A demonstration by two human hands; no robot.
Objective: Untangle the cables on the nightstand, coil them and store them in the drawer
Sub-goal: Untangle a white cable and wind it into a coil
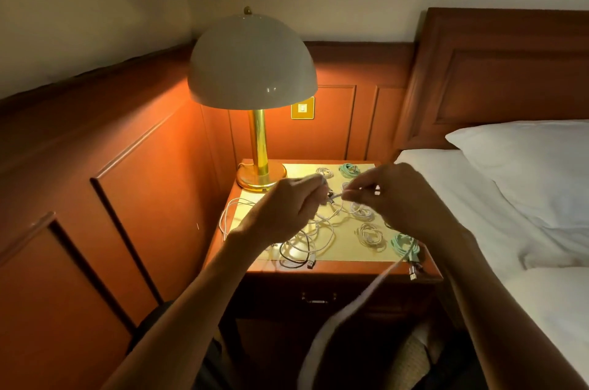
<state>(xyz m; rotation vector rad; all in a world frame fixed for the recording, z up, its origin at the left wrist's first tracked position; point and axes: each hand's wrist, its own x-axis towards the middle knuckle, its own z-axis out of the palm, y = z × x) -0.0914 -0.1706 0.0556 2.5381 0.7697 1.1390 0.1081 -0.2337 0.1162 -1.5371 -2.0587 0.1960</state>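
Counts on nightstand (pixel 350 268), 1 unit. Teal coils, 2: far teal coil (pixel 349 169), near teal coil (pixel 404 244), both right. White coils, 3: far white coil (pixel 324 171), middle white coil (pixel 361 212), near white coil (pixel 369 236). Loose tangle (pixel 306 239), 1, near left; strand number cannot be told. Lamp (pixel 250 64), 1. Wall switch (pixel 302 107), 1. Drawer (pixel 318 297), 1. Pillow (pixel 526 166), 1. Hands, 2: left hand (pixel 287 208), right hand (pixel 398 198)

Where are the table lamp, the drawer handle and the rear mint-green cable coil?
Table lamp (pixel 251 61): head view, dome shade's middle.
Drawer handle (pixel 317 300): head view, centre of the metal pull.
Rear mint-green cable coil (pixel 348 170): head view, its wound loops.
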